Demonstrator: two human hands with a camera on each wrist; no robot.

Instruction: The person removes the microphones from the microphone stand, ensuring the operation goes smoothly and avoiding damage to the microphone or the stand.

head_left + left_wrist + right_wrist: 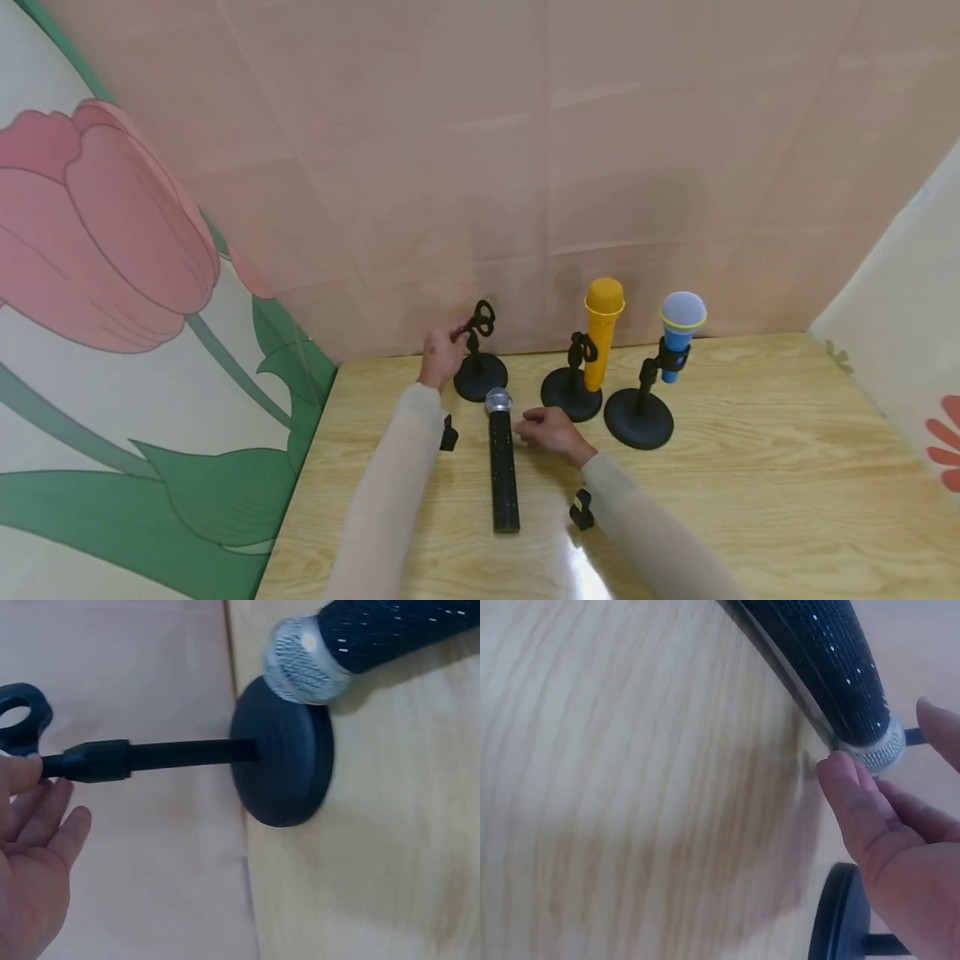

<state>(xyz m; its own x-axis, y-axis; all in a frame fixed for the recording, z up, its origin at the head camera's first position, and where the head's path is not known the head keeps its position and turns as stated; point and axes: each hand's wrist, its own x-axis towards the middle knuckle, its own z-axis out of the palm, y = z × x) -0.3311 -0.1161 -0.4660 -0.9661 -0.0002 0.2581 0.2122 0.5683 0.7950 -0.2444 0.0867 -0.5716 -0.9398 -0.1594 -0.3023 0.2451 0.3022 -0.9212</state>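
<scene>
My left hand (442, 354) pinches a stand (481, 382) near the back edge of the table (787, 467); my relaxed right hand (552, 432) flanks the black microphone (503, 471)

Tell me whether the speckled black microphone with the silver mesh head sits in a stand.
No, the head view shows the microphone lying flat on the light-brown wood-grain table.

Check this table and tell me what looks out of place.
The black microphone looks odd: it lies on the table, while the yellow microphone and blue microphone are upright and the leftmost stand holds none. Nothing appears spilled or damaged.
</scene>
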